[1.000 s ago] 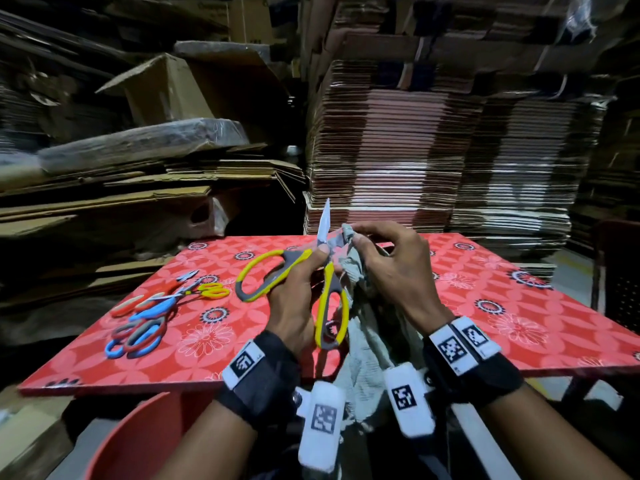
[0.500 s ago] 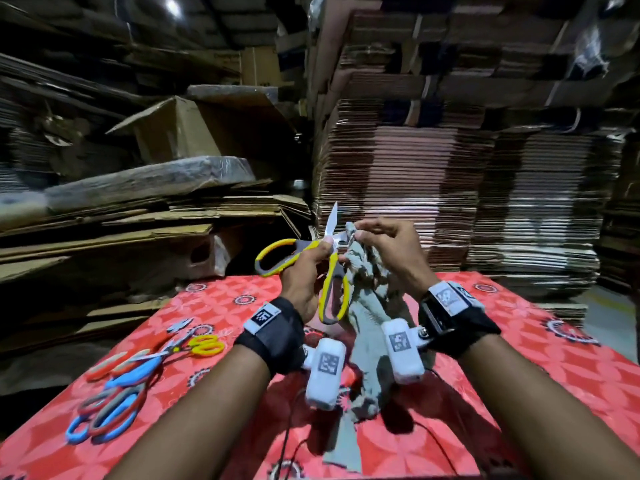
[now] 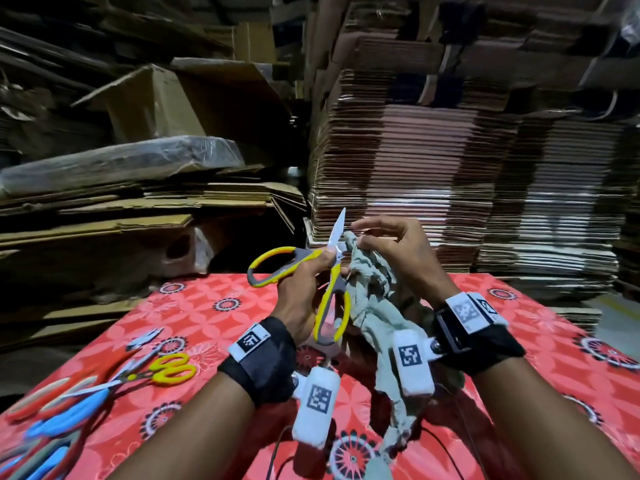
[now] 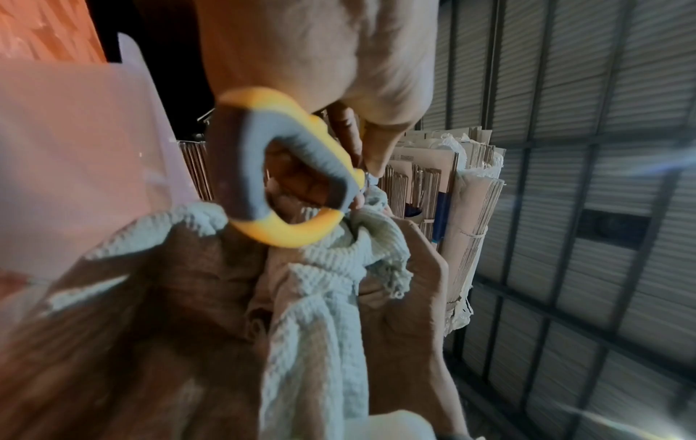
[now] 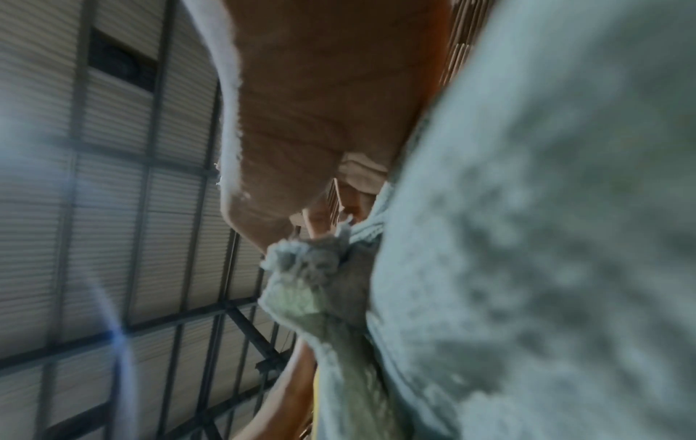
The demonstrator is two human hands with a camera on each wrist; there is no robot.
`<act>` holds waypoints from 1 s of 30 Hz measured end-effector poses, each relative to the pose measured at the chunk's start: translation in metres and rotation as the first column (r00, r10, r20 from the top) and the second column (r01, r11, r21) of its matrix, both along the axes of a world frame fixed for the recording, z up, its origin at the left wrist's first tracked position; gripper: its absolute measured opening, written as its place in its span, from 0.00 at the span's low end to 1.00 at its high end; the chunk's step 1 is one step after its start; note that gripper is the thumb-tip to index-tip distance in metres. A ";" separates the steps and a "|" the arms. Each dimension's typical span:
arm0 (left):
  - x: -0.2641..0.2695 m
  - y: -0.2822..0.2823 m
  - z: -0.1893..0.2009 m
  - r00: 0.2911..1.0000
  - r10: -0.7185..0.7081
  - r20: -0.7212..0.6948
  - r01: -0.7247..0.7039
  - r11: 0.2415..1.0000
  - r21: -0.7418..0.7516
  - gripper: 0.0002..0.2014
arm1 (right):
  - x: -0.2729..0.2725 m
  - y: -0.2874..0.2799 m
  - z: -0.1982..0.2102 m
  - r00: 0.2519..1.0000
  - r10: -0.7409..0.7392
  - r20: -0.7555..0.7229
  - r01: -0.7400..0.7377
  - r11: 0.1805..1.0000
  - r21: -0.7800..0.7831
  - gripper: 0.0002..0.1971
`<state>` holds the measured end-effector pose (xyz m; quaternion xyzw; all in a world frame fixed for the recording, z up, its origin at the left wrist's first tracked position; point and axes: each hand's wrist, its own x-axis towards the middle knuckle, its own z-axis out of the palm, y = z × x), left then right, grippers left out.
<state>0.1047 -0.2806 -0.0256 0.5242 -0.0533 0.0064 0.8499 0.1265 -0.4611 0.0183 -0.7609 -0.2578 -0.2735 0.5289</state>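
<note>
above the red flowered desk (image 3: 214,306), grips yellow scissors (image 3: 329,292) near the pivot in the left hand (image 3: 301,296), fingers curled tight, handles spread, one blade pointing up. pinches the top of a grey-green cloth (image 3: 370,303) beside that blade in the right hand (image 3: 401,261), rest hanging down over the desk. shows more scissors (image 3: 169,370) lying at left.

No legible txt, brand or no. is seen; only b/w square code markers are shown on the wrist straps (image 3: 254,340) and white wrist cams (image 3: 318,398).
</note>
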 end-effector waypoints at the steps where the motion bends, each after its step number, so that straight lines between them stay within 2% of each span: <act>1: 0.001 -0.002 -0.001 1.000 0.007 -0.001 -0.007 1.000 -0.005 0.08 | 0.002 0.000 -0.001 1.000 -0.016 0.023 0.017 0.999 -0.033 0.12; 4: 0.007 -0.004 -0.006 1.000 0.002 0.009 -0.001 1.000 -0.015 0.10 | 0.006 -0.003 -0.004 0.995 -0.068 0.080 0.075 0.993 -0.091 0.14; 6: 0.008 -0.002 -0.005 0.999 0.011 0.037 -0.010 1.000 -0.016 0.12 | 0.009 -0.002 0.000 0.995 -0.056 0.080 0.063 0.993 -0.095 0.13; 10: 0.013 0.010 -0.008 0.993 0.102 0.055 -0.098 0.993 -0.071 0.06 | 0.014 0.013 0.014 0.999 -0.018 0.036 0.023 0.987 -0.156 0.12; 13: 0.013 0.018 -0.009 0.987 0.158 0.032 -0.152 0.979 -0.138 0.14 | 0.017 0.027 0.014 0.998 -0.034 0.060 0.044 0.983 -0.180 0.12; 15: 0.012 0.019 -0.011 0.980 0.195 0.024 -0.188 0.966 -0.176 0.14 | 0.016 0.035 0.009 0.996 -0.054 0.077 0.067 0.981 -0.180 0.11; 20: 0.009 0.024 -0.015 0.979 0.202 0.004 -0.196 0.954 -0.225 0.12 | 0.012 0.053 -0.003 0.951 -0.127 0.281 0.201 0.947 -0.252 0.07; 25: 0.009 0.030 -0.016 0.978 0.210 -0.010 -0.204 0.941 -0.271 0.18 | 0.010 0.068 -0.003 0.903 -0.176 0.393 0.298 0.914 -0.275 0.09; 28: 0.012 0.032 -0.015 0.975 0.220 -0.018 -0.216 0.940 -0.265 0.17 | 0.005 0.074 -0.001 0.907 -0.152 0.394 0.281 0.913 -0.294 0.06; 30: 0.012 0.033 -0.015 0.981 0.195 -0.009 -0.191 0.949 -0.250 0.18 | 0.004 0.069 0.002 0.929 -0.168 0.331 0.264 0.925 -0.272 0.06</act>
